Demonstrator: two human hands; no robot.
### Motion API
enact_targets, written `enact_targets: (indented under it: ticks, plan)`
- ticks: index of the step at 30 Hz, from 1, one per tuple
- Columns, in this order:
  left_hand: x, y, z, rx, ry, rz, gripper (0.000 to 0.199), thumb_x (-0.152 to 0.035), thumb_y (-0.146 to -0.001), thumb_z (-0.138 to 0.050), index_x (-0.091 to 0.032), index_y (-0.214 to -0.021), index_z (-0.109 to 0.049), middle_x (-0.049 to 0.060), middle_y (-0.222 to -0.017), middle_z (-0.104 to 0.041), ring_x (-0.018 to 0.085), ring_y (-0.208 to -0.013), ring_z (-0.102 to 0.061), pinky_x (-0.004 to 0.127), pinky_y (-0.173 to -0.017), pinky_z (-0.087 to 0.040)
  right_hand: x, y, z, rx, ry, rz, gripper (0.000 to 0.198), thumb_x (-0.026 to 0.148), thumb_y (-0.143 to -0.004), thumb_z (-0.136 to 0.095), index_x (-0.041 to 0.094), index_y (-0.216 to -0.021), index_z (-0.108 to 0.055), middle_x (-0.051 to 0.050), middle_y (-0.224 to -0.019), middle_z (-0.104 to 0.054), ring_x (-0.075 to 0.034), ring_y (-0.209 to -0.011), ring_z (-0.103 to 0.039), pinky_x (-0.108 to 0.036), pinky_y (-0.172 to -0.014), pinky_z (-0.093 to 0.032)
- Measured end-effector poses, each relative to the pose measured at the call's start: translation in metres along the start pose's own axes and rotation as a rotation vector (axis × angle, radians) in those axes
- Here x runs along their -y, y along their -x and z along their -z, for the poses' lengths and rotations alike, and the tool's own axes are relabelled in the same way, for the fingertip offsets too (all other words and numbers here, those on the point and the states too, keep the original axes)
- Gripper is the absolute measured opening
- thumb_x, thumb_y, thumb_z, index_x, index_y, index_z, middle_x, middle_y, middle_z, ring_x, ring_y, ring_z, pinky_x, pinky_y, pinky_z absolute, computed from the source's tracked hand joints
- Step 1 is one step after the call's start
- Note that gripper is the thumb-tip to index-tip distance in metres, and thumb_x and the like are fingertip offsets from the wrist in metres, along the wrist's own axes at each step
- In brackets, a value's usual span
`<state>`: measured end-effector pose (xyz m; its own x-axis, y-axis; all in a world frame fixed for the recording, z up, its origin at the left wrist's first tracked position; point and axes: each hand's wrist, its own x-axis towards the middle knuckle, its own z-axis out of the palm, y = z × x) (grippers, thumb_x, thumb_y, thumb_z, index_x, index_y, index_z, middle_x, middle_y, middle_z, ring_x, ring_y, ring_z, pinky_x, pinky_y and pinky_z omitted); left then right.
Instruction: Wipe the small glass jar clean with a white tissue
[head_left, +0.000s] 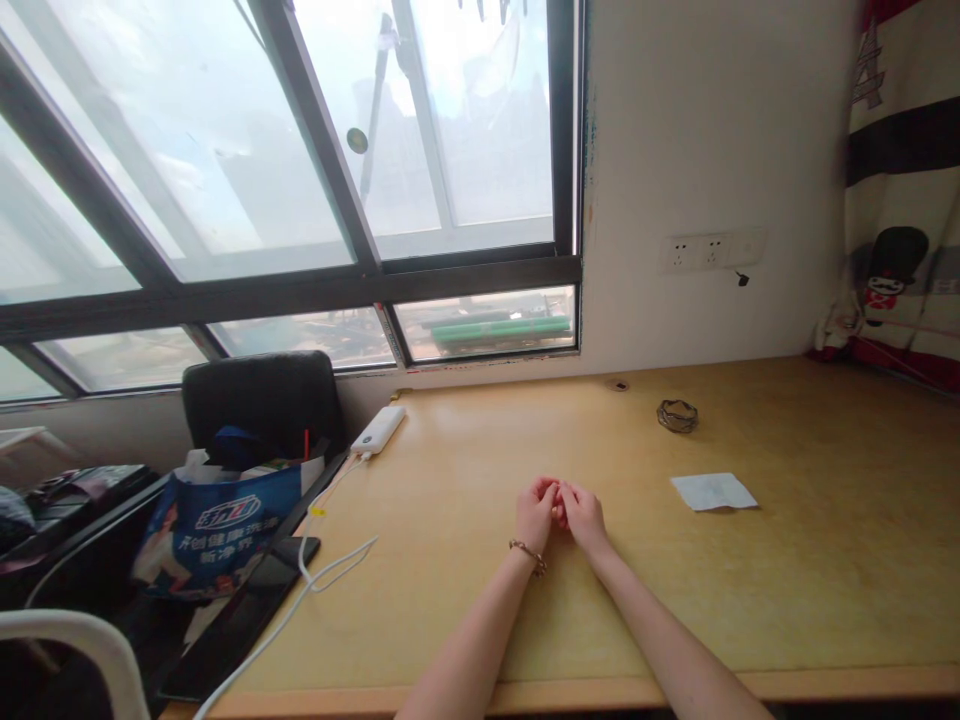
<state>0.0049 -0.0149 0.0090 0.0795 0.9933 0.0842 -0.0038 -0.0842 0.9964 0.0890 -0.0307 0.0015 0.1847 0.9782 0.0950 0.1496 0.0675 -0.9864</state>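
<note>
My left hand and my right hand meet above the middle of the wooden table, fingertips touching. Both have their fingers curled and pinched together; whatever may be between them is too small or hidden to make out. A beaded bracelet circles my left wrist. To the right of my hands lies a white sheet of paper, slightly creased. Farther back on the same side sits a dark, ring-shaped woven object.
A white power bank with a white cable lies along the table's left edge. Beyond that edge stand a black chair and a blue shopping bag. Wall sockets and a patterned curtain are at the right.
</note>
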Motion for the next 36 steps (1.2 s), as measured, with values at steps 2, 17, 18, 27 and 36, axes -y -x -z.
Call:
enact_targets:
  ticks: [2, 17, 18, 27, 36]
  plan:
    - [0.000, 0.000, 0.004, -0.039, -0.124, -0.057, 0.023, -0.033, -0.072, -0.047, -0.014, -0.074, -0.059, 0.000, -0.058, -0.057, 0.009, -0.052, -0.052, 0.019, -0.049, -0.042, 0.002, 0.003, 0.000, 0.019, 0.097, 0.047, 0.043, 0.048, -0.082, -0.030, 0.017, -0.060, -0.051, 0.001, -0.045, -0.050, -0.012, -0.039, -0.049, -0.020, -0.041, -0.036]
    - [0.000, 0.008, 0.008, -0.048, -0.758, -0.300, 0.037, -0.044, -0.079, -0.041, -0.016, -0.063, -0.059, -0.002, -0.046, -0.047, 0.007, -0.044, -0.038, 0.018, -0.046, -0.024, 0.015, -0.030, 0.117, -0.274, 1.131, -0.035, 0.046, 0.040, -0.085, -0.026, 0.018, -0.069, -0.064, -0.012, -0.069, -0.064, -0.019, -0.065, -0.058, -0.024, -0.052, -0.032]
    - [0.001, 0.009, 0.007, -0.038, -0.796, -0.324, 0.038, -0.044, -0.079, -0.041, -0.016, -0.060, -0.058, -0.002, -0.045, -0.046, 0.007, -0.044, -0.036, 0.019, -0.046, -0.023, 0.012, -0.037, 0.133, -0.318, 1.146, -0.120, 0.046, 0.040, -0.084, -0.026, 0.018, -0.072, -0.064, -0.013, -0.073, -0.064, -0.021, -0.068, -0.059, -0.025, -0.053, -0.034]
    - [0.002, 0.013, 0.002, 0.033, -0.885, -0.373, 0.055, -0.045, -0.083, -0.031, -0.014, -0.038, -0.035, -0.004, -0.038, -0.026, 0.006, -0.039, -0.018, 0.022, -0.044, -0.014, -0.019, -0.051, 0.165, -0.294, 1.115, -0.405, 0.044, 0.041, -0.082, -0.029, 0.016, -0.082, -0.065, -0.017, -0.080, -0.063, -0.027, -0.075, -0.059, -0.032, -0.056, -0.040]
    - [0.000, 0.018, -0.003, 0.059, -0.855, -0.429, 0.052, -0.042, -0.083, -0.034, -0.014, -0.038, -0.039, -0.002, -0.037, -0.030, 0.006, -0.038, -0.020, 0.023, -0.044, -0.015, -0.020, -0.041, 0.114, -0.051, 0.983, 0.160, 0.027, 0.022, -0.083, -0.035, 0.014, -0.073, -0.059, -0.009, -0.076, -0.059, -0.017, -0.074, -0.054, -0.025, -0.067, -0.037]
